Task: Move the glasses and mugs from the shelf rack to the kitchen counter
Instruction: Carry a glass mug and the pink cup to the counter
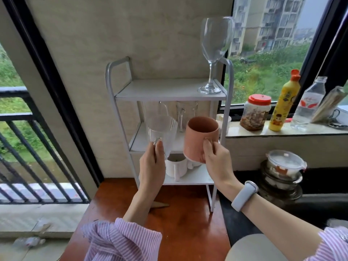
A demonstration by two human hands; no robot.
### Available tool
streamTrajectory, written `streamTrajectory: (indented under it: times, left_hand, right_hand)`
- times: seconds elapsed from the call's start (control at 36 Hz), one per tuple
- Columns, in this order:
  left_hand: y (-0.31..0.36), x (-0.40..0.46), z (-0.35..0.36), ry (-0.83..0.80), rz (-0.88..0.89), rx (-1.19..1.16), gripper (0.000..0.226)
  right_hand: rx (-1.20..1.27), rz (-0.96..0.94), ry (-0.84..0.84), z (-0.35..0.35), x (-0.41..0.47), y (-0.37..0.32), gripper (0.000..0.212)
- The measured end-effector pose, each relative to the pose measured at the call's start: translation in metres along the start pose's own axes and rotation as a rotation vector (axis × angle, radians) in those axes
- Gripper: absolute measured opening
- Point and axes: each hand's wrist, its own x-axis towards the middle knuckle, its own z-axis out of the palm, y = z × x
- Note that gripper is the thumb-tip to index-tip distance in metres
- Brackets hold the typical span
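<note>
A white three-tier shelf rack stands on a brown wooden surface against the wall. My left hand grips the handle of a clear glass mug, lifted in front of the middle shelf. My right hand holds a pink mug beside it, tilted a little. A tall wine glass stands upright on the top shelf at the right. Two more clear glass mugs remain at the back of the middle shelf. A white mug sits on the bottom shelf, partly hidden by my hands.
The dark kitchen counter lies right of the rack, with stacked lidded containers on it. On the window ledge stand a red-lidded jar, a yellow bottle and a clear bottle. A black railing is at left.
</note>
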Motion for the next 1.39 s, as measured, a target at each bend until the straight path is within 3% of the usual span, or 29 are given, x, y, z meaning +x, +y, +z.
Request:
streamTrajectory:
  times: [0.22,0.47,0.72,1.03,1.25,1.39]
  left_hand:
    - [0.019,-0.046,0.002,-0.06,0.068,-0.003,0.032]
    - [0.069,-0.092,0.052,-0.186,0.179,-0.028,0.029]
    - [0.167,-0.182,0.187,-0.393,0.239,-0.209,0.038]
    - [0.341,-0.392,0.377,-0.862,0.234,-0.578,0.031]
    - [0.451,-0.532,0.467,-1.159,0.39,-0.752,0.033]
    - [0.516,-0.614,0.511,-1.362,0.365,-0.855,0.034]
  right_hand:
    - [-0.049,-0.09,0.006,-0.042,-0.041,0.002,0.04]
    - [-0.122,-0.121,0.089,-0.146,-0.09,0.015,0.026]
    - [-0.248,-0.048,0.388,-0.336,-0.153,0.028,0.04]
    - [-0.564,0.121,0.849,-0.613,-0.316,0.035,0.039]
    - [-0.709,0.298,1.218,-0.739,-0.438,0.029,0.039]
    - [-0.765,0.423,1.379,-0.807,-0.5,0.027,0.041]
